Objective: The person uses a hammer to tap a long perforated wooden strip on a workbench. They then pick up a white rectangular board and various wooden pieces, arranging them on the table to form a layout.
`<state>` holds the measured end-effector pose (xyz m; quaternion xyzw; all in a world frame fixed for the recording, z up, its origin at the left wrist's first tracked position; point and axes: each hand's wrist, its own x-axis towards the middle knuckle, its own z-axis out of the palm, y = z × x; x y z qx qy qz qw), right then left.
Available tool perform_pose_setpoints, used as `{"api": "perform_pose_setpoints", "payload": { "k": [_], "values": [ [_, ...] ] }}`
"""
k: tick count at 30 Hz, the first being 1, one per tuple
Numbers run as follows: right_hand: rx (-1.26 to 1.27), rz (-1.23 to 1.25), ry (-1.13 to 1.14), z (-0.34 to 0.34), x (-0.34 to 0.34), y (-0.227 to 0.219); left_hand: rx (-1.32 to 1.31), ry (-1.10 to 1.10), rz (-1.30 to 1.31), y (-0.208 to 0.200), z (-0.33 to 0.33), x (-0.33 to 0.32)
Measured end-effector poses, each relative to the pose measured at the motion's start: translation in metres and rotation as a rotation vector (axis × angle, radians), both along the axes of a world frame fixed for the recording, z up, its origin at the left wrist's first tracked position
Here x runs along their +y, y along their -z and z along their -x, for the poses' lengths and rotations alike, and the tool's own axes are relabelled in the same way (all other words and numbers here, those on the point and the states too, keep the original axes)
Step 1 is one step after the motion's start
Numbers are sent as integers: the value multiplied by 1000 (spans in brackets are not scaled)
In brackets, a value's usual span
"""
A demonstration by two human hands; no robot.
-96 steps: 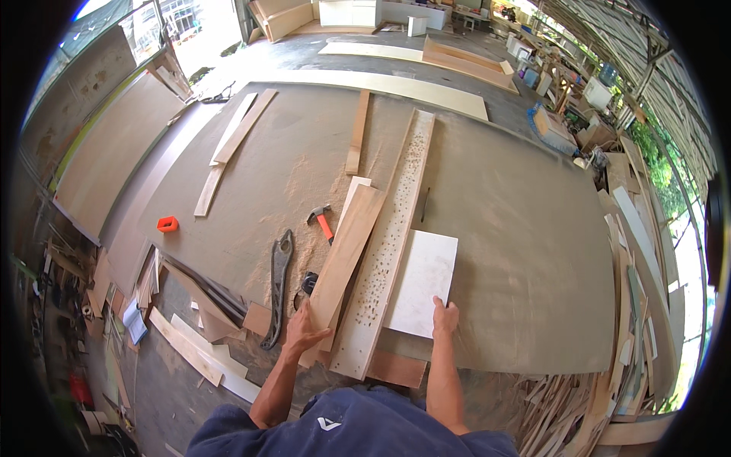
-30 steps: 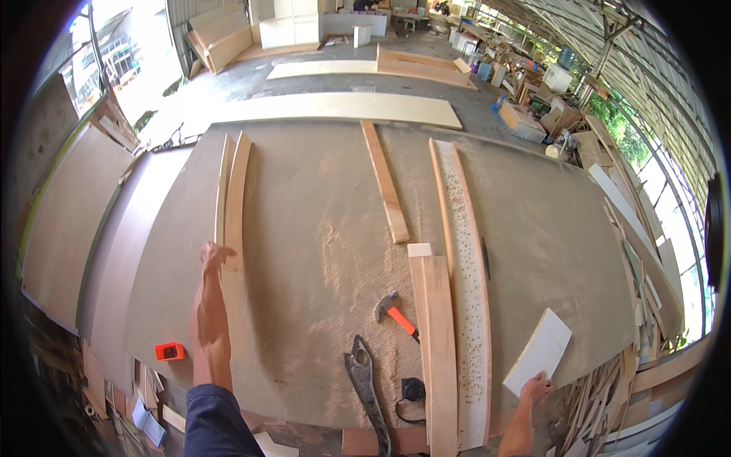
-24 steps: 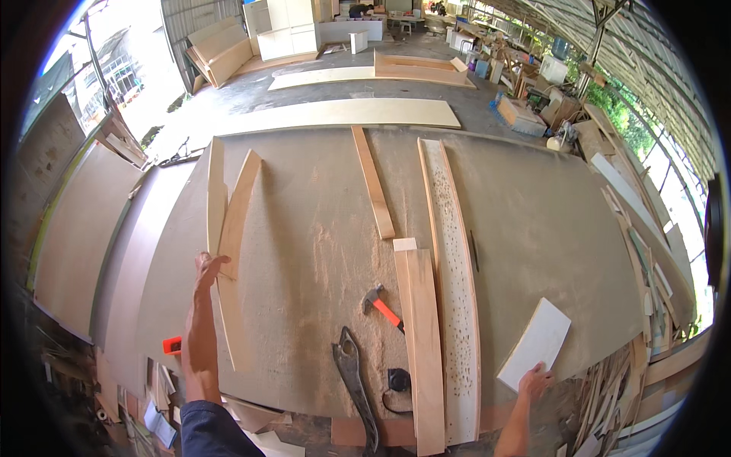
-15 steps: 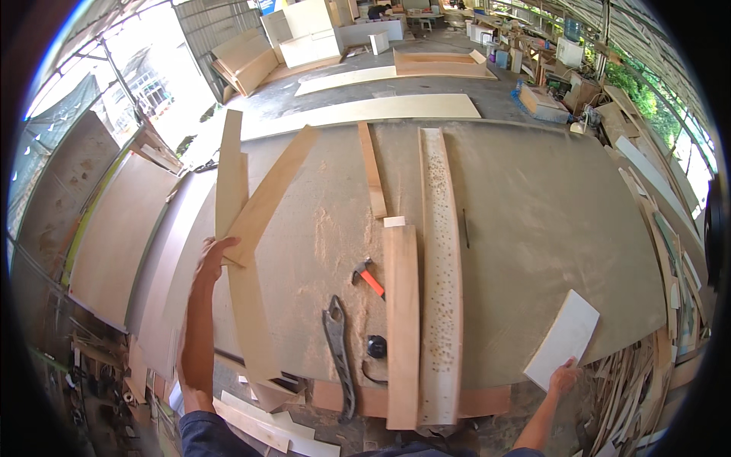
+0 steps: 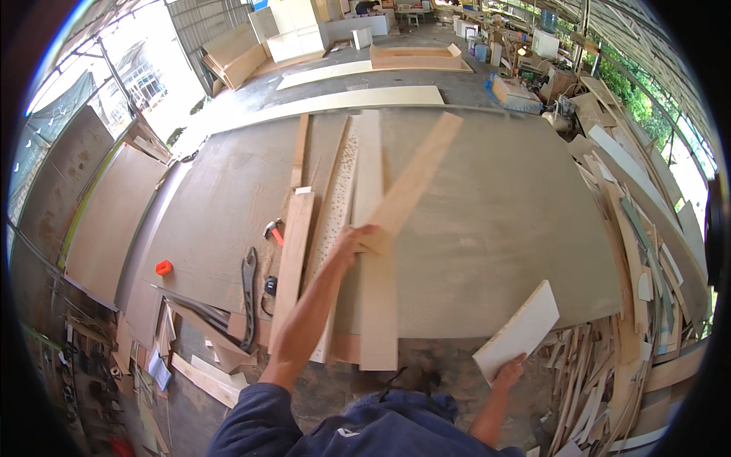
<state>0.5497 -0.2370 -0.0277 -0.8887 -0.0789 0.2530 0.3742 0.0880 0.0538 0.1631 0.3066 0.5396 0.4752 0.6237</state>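
Observation:
My left hand [image 5: 356,242] is closed round two thin wooden boards over the middle of the work table [image 5: 502,190]. One is a long pale board [image 5: 378,312] running away from me; the other, a slanted board [image 5: 423,177], points to the far right. Low on the right, my right hand [image 5: 509,370] grips the near end of a white rectangular panel [image 5: 524,327], tilted at the table's front edge. Left of the held boards lie a speckled long strip [image 5: 343,171] and a wooden plank [image 5: 293,251], partly covered by my left arm.
On the table's left are a claw hammer [image 5: 273,230], a long dark tool [image 5: 249,293], a black tape measure [image 5: 270,286] and a small orange object [image 5: 164,267]. Scrap strips [image 5: 586,381] pile up at the right. Large panels [image 5: 114,221] lean at the left.
My left hand has carried the two boards from the table's left to the right, past the speckled strip. The white panel stays in my right hand, and the view has shifted.

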Motion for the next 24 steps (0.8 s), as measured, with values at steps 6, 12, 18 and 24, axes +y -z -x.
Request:
{"api": "perform_pose_setpoints", "payload": {
  "k": [6,12,18,24],
  "values": [
    [-48,-5,73,-49,-28,31,18,206,-35,74,-182,4],
    [81,-44,170,-50,-81,4,83,336,74,180,-291,55],
    [-31,-105,341,-30,-91,-9,980,652,-76,190,-324,127],
    [-97,-99,400,-40,-76,-18,1259,683,-97,123,-373,29]
  ]
}}
